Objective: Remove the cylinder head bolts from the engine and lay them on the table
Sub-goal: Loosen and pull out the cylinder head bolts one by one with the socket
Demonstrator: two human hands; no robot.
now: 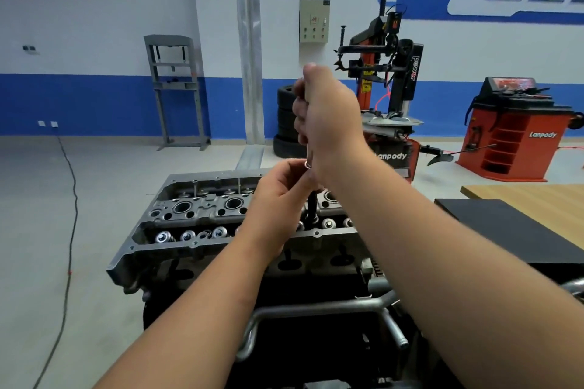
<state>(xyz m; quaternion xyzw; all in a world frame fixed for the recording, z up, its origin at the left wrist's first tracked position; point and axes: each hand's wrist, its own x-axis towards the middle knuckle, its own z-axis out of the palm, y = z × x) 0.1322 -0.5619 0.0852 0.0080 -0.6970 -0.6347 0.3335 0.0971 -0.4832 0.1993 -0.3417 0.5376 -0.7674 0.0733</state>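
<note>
Over the right half of the cylinder head (202, 224), the right hand (328, 117) grips an upright tool whose dark shaft (311, 205) enters a bolt bore; the left hand (278, 196) pinches the shaft lower down. No bolts lie on the table (537, 199); removal appears barely begun.

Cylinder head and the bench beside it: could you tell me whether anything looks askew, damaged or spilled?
Nothing stands out. The cylinder head sits level and shows no spill or breakage, and the tool stands upright in it.
</note>
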